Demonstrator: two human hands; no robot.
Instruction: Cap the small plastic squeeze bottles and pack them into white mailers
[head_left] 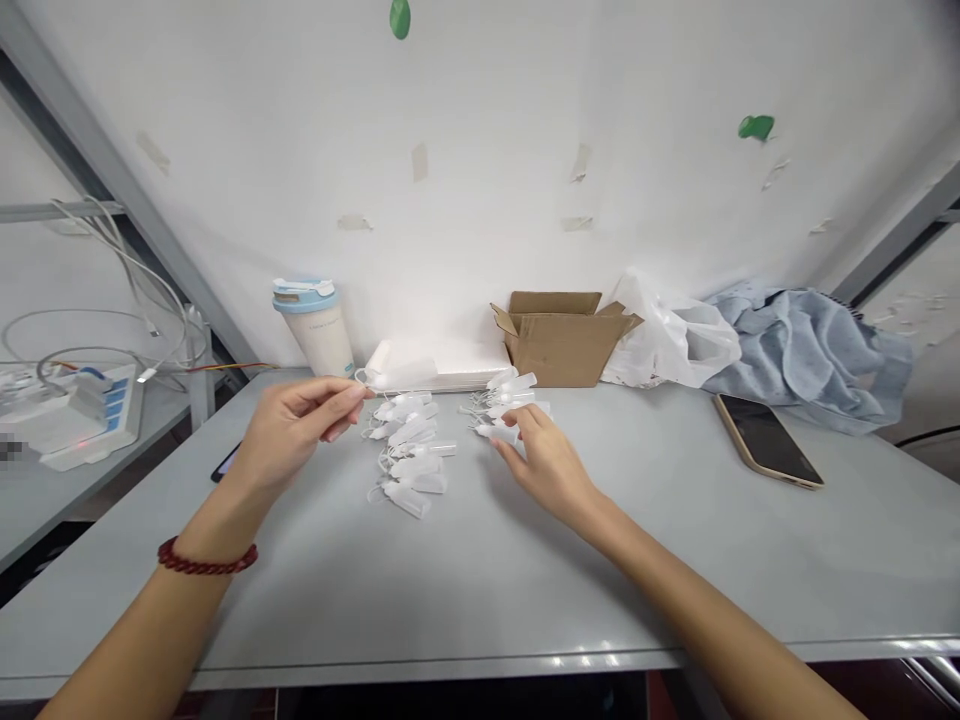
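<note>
My left hand (296,425) is raised above the grey table (480,580), its fingers pinched on a small clear plastic vial (401,374) with a looped cap. Just right of it lies a pile of the same vials (409,450). My right hand (544,460) rests on the table with its fingertips closed on one vial (496,432) at the near edge of a second, smaller group of vials (510,395). A dark red bead bracelet (206,560) is on my left wrist.
Along the wall stand a cup with a blue lid (315,325), a flat white tray (442,365), an open cardboard box (562,335), a white plastic bag (671,335) and a blue cloth (802,350). A phone (765,440) lies at right. A power strip (75,410) with cables sits at left.
</note>
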